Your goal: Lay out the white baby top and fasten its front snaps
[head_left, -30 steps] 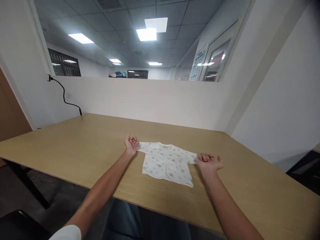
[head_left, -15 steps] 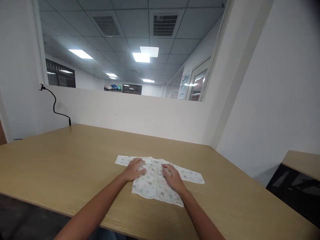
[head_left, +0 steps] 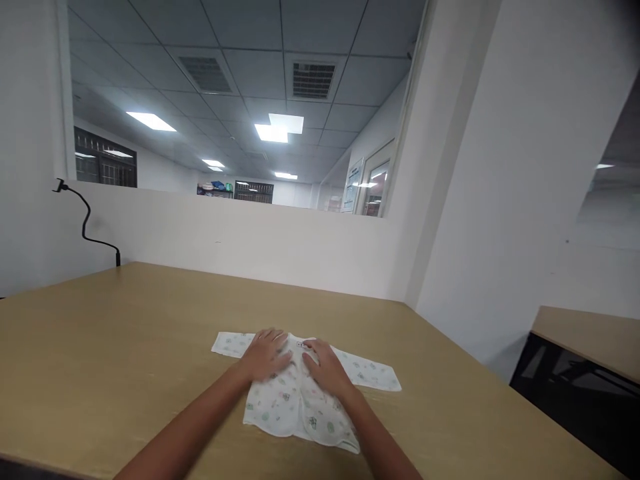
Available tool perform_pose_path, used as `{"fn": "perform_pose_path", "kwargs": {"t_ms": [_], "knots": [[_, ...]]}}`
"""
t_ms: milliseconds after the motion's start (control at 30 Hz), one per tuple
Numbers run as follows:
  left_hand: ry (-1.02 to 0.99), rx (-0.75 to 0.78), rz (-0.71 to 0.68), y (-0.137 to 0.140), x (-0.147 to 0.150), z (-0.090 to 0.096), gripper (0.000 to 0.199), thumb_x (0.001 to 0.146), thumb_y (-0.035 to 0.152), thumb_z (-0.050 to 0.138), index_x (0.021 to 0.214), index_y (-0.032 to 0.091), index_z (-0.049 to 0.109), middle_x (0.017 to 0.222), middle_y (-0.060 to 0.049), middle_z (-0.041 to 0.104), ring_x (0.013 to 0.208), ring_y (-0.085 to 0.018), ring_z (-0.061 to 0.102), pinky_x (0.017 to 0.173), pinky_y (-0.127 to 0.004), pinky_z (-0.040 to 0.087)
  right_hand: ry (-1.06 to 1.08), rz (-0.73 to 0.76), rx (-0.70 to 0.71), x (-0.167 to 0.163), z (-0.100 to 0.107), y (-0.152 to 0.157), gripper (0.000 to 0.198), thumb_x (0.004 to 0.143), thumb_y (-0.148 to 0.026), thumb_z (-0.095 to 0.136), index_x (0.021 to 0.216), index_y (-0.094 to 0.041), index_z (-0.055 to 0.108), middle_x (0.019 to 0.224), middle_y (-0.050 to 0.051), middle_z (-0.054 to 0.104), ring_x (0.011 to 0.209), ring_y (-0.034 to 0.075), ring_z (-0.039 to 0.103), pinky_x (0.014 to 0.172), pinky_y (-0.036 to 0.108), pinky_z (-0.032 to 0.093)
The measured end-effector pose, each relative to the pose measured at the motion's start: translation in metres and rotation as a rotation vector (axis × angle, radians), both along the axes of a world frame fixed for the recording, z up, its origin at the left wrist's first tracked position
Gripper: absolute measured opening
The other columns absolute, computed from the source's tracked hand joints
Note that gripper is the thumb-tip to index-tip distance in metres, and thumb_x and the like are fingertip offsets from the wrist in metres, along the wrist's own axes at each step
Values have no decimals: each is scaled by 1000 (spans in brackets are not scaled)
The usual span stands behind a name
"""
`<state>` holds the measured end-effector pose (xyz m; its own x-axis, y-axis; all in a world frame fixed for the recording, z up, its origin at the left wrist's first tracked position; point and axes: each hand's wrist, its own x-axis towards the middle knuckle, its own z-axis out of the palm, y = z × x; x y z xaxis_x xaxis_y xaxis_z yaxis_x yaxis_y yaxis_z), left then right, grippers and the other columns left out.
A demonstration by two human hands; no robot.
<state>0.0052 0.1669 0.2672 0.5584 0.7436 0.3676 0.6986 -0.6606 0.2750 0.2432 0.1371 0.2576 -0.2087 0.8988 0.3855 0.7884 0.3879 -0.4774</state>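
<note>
A small white baby shirt [head_left: 285, 403] with a scattered green and pink print lies spread on the wooden table [head_left: 150, 373], its long sleeves stretched out to both sides. My left hand [head_left: 267, 355] rests flat on the upper left of its front, near the shoulder, fingers apart. On the upper right of the front, beside the neckline, lies my right hand [head_left: 324, 367], also open with fingers spread. A small label shows at the collar between the hands. The cloth under both palms is hidden.
A black gooseneck phone holder [head_left: 87, 220] stands at the table's back left corner. Behind the table rises a low white wall [head_left: 250, 250] with a large window above it. To the right, past a white pillar, is another wooden table [head_left: 590, 327].
My view has tilted up and turned slightly right, so the shirt sits lower in the picture. Both hands have shifted slightly on the cloth, my right one toward the collar.
</note>
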Motion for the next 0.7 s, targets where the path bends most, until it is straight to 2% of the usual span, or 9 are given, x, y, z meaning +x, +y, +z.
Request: {"fn": "perform_pose_path", "kwargs": {"t_ms": [67, 100, 167, 300, 400, 567, 700], "knots": [[-72, -8, 58, 10, 26, 11, 36, 95, 41, 55, 121, 22, 72, 129, -11, 69, 123, -29, 60, 107, -43, 43, 15, -32, 9, -11, 7, 17, 23, 91, -26, 53, 96, -17, 73, 100, 10, 73, 97, 23, 65, 88, 31, 46], [-104, -36, 90, 15, 37, 13, 27, 92, 34, 57, 109, 21, 75, 117, -11, 72, 113, -27, 64, 100, -39, 46, 8, -67, -8, -16, 7, 23, 17, 88, -23, 55, 84, -17, 71, 89, 8, 72, 87, 22, 64, 79, 29, 44], [-171, -87, 134, 22, 54, 9, 19, 88, 26, 58, 95, 20, 74, 104, -9, 73, 100, -24, 66, 90, -34, 48, 0, -149, -8, -24, 1, 30, 12, 84, -19, 58, 74, -18, 65, 81, 7, 68, 78, 20, 60, 71, 28, 38], [-264, -115, 144, 25, 57, -20, 14, 86, 21, 57, 87, 19, 72, 93, -7, 71, 91, -21, 64, 81, -30, 46, 42, -195, 68, -27, -22, 29, 2, 80, -20, 66, 79, -19, 65, 85, 7, 67, 82, 21, 60, 75, 28, 40], [-283, -130, 120, 27, 49, -36, 15, 82, 16, 59, 85, 20, 73, 88, -5, 70, 89, -20, 63, 80, -29, 45, 75, -205, 36, -22, -30, 29, 9, 76, -25, 74, 78, -19, 68, 86, 6, 68, 84, 22, 62, 78, 29, 43], [-286, -108, 79, 31, 45, -40, 16, 82, 20, 64, 87, 20, 78, 89, -6, 69, 91, -21, 62, 82, -30, 45, 133, -212, -42, -18, -23, 33, 4, 76, -21, 71, 74, -18, 72, 82, 7, 73, 80, 21, 66, 75, 28, 45], [-274, -111, 90, 31, 46, -40, 15, 83, 26, 67, 86, 22, 81, 90, -6, 71, 91, -21, 62, 81, -30, 45, 147, -191, -74, -16, -19, 32, 13, 74, -12, 63, 69, -18, 74, 75, 7, 73, 74, 20, 66, 71, 27, 42]]}}
